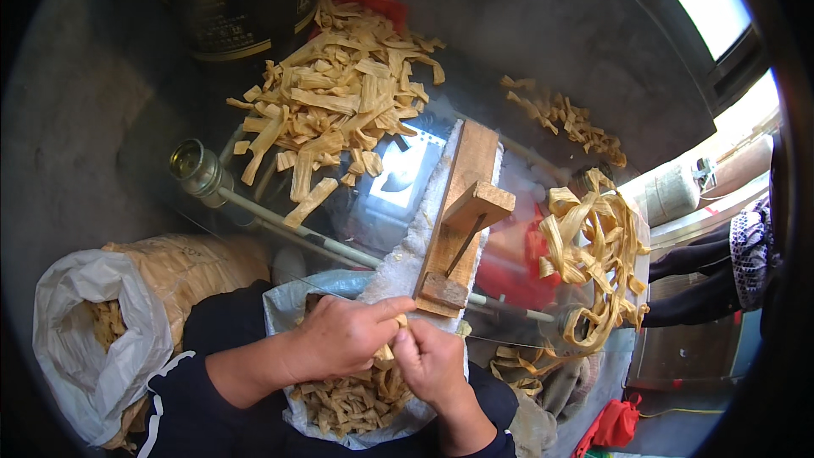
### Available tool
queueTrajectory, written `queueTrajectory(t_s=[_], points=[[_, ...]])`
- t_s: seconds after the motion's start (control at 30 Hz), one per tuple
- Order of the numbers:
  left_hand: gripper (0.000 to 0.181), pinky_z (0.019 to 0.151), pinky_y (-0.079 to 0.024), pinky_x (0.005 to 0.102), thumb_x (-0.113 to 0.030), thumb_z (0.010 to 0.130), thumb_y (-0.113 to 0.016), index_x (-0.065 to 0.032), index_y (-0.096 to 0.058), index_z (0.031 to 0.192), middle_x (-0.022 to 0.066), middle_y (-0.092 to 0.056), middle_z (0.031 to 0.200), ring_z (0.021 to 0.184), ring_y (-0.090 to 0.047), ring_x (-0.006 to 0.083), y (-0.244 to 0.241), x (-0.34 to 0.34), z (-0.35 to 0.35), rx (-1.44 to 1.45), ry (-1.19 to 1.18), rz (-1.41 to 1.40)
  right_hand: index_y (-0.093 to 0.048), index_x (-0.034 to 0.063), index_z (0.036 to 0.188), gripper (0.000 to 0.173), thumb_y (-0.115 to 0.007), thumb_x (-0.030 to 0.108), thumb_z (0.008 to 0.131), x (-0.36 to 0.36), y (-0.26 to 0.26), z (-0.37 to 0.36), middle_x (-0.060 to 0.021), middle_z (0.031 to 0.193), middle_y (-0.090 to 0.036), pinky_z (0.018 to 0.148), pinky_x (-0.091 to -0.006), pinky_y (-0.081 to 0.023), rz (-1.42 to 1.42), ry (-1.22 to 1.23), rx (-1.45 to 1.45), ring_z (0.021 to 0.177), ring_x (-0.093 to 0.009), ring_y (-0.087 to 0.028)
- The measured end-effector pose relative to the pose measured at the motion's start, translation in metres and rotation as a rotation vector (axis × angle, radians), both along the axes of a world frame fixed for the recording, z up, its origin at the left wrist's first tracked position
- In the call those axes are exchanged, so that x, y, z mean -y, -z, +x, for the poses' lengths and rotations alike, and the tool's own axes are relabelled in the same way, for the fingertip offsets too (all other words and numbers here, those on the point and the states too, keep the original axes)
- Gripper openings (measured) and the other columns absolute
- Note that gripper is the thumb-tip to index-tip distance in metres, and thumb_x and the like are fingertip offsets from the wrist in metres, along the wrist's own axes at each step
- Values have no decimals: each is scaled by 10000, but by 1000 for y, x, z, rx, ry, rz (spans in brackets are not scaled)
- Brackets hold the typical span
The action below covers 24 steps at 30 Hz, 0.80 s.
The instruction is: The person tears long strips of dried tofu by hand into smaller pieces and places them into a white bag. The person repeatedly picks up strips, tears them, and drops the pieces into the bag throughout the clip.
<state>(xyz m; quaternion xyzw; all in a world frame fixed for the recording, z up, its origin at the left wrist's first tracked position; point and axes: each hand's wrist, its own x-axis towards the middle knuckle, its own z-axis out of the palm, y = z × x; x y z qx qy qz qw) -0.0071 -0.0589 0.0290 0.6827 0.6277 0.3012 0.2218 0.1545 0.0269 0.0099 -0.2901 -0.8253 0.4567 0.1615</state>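
My left hand (pixel 350 334) and my right hand (pixel 435 356) meet over a woven plastic sack (pixel 318 283) in my lap. Between them they grip a short piece of dried tan strip (pixel 384 352), mostly covered by the fingers. Short cut pieces (pixel 350 404) fill the sack below. Just beyond my fingertips is the near end of a wooden board (pixel 467 146), laid on a strip of white fleecy padding (pixel 413 254). A thin metal blade (pixel 467 245) slants between a raised wooden block (pixel 480 203) and a low block (pixel 444 289) fixed on the board.
A glass table (pixel 356 229) on metal legs bears a heap of dried strips (pixel 356 89) and long curled strips (pixel 591 254). An open lined sack (pixel 102 343) stands left. A dark printed bucket (pixel 235 6) is behind. At right are another person's legs (pixel 693 280) and a gas cylinder (pixel 668 191).
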Motion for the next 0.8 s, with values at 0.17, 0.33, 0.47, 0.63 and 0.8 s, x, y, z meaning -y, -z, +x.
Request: queueTrajectory(t_s=[0.17, 0.33, 0.47, 0.63, 0.8], points=[[55, 694, -536, 316, -6, 794, -642, 29, -637, 836, 154, -659, 995, 783, -664, 252, 3, -5, -7, 524, -72, 320, -615, 18, 768, 385, -480, 312, 978, -4, -9, 9, 6, 586, -470, 525, -240, -372, -906, 43, -51, 549, -76, -433], [19, 715, -520, 294, 18, 816, -640, 37, -643, 817, 140, -668, 956, 837, -656, 222, -8, 0, -21, 683, -196, 336, -619, -39, 855, 434, -490, 359, 969, -11, -9, 22, 41, 545, -374, 474, -228, -207, -1213, -145, -296, 485, -52, -267], [109, 712, -509, 274, -35, 805, -691, 20, -655, 892, 103, -668, 924, 827, -639, 175, 6, -2, -23, 740, -222, 227, -632, -23, 842, 386, -515, 324, 962, -12, -12, 18, 43, 548, -396, 476, -224, -222, -1167, -7, -227, 484, -51, -286], [210, 629, -458, 207, -92, 786, -740, 2, -637, 943, 39, -631, 794, 713, -588, 88, 9, -6, -6, 1144, -153, -262, -659, -2, 809, 316, -588, 281, 931, -6, -19, 9, 49, 585, -468, 489, -205, -251, -999, 33, -121, 516, -37, -350], [94, 601, -435, 202, -72, 821, -678, -11, -622, 866, 9, -617, 755, 657, -547, 46, 6, 2, -4, 1351, -235, -283, -675, -5, 828, 203, -664, 191, 882, -16, -24, 22, 20, 713, -601, 564, -186, -387, -1007, 140, -76, 631, -36, -494]])
